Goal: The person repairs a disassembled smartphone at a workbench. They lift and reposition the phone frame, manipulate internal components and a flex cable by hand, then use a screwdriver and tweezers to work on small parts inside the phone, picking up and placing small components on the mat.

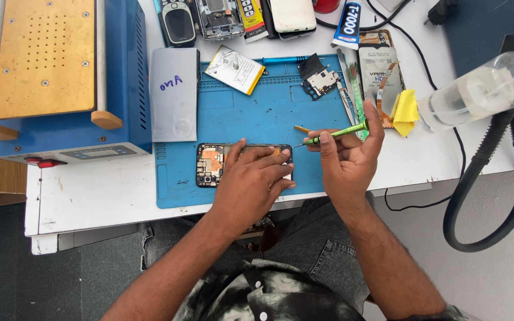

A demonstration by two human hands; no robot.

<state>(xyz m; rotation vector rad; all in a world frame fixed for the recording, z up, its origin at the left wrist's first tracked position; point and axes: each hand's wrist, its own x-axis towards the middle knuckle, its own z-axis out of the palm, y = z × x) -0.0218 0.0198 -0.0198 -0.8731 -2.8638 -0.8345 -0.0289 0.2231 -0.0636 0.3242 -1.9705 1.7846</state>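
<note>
On the blue repair mat (251,119), my left hand (254,178) lies spread, pinning the opened phone (212,164); my right hand (349,157) pinches the green screwdriver (334,134). I'd keep its tip vertical, pressure light.

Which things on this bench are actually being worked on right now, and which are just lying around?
In use: opened phone under the left hand; green screwdriver in the right hand; blue mat.

Lying about: battery, small circuit board, glue tube, yellow cloth, grey back cover, blue machine.
</note>
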